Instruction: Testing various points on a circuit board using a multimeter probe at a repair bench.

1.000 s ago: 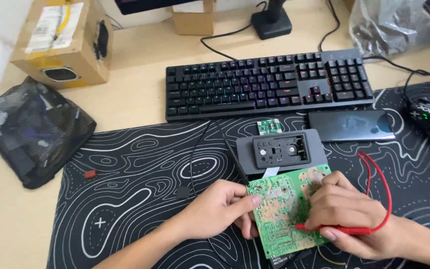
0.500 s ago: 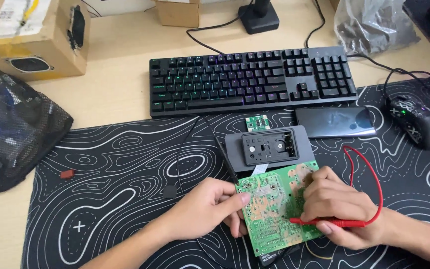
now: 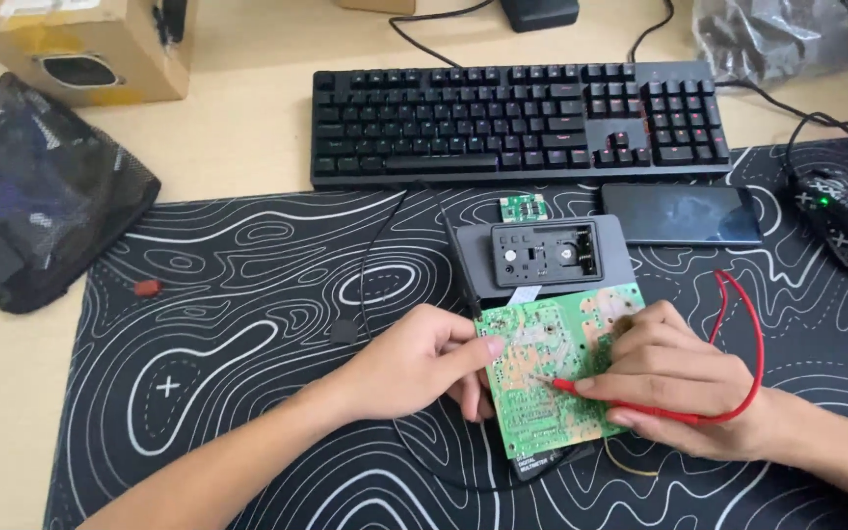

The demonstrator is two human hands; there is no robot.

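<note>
my left hand [image 3: 414,361] clamps green circuit board [image 3: 554,373] left edge; right hand [image 3: 674,383] pinches red probe [image 3: 630,402], tip pointing left onto board

The widest free room lies on the patterned desk mat [image 3: 247,393] left of the left hand [image 3: 414,363], broken only by a small red piece [image 3: 147,288] and a thin black cable [image 3: 370,265]. Ahead of the green circuit board [image 3: 552,373] the grey device case [image 3: 542,257], a small green board [image 3: 523,208], the phone [image 3: 681,214] and the keyboard [image 3: 517,123] close the way. To the right, the red probe lead [image 3: 743,344] loops beside the right hand [image 3: 674,378], with the mouse [image 3: 841,216] beyond. A black mesh bag [image 3: 36,196] blocks the bench's left edge.
</note>
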